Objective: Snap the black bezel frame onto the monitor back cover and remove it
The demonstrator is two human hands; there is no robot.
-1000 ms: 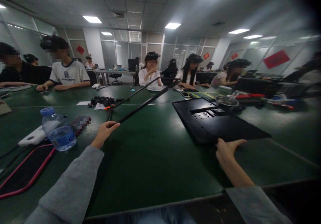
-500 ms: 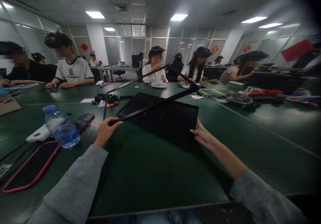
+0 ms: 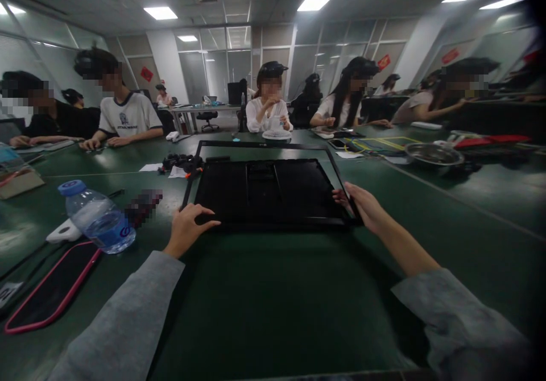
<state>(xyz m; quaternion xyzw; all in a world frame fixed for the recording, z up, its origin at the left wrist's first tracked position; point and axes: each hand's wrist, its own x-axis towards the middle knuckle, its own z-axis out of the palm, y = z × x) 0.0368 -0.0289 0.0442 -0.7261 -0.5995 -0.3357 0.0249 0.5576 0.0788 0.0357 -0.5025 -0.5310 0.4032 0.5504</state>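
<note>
The left hand [image 3: 187,230] pinches a black rectangular plastic frame [image 3: 273,147], now swung into line with the flat black panel [image 3: 294,185] beside the right hand [image 3: 370,206], whose grip is unclear.

People [image 3: 130,114] sit around a broad green table [image 3: 281,301] in an office (glass partitions [image 3: 191,65], panel lights [image 3: 160,13], a wheeled chair [image 3: 209,116] behind).
</note>
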